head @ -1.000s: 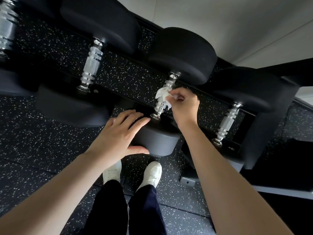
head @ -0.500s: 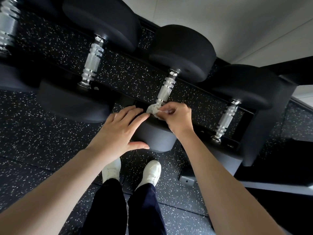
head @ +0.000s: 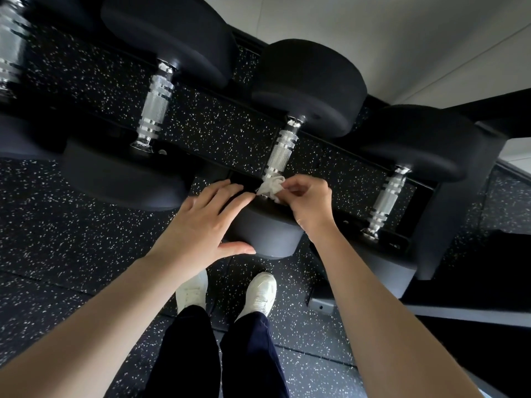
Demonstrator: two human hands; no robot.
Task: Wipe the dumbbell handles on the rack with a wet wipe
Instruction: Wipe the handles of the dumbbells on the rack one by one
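Note:
Black dumbbells with knurled chrome handles lie across a black rack [head: 439, 234]. My right hand [head: 309, 201] pinches a crumpled white wet wipe [head: 271, 186] against the near end of the middle dumbbell's handle [head: 283, 150]. My left hand [head: 201, 225] lies flat with straight fingers on that dumbbell's near head [head: 267, 234], thumb spread below it. Neighbouring handles show to the left [head: 155, 106] and to the right [head: 386, 201]. The near tip of the middle handle is hidden by the wipe.
Speckled black rubber flooring [head: 57, 239] lies under and around the rack. My white shoes [head: 260, 294] and dark trousers stand just in front of it. A pale wall [head: 388, 38] rises behind the rack. Another chrome handle [head: 11, 47] sits at the far left edge.
My right hand slid the wipe down the middle handle from its middle to its near end. My left hand has stayed on the dumbbell head.

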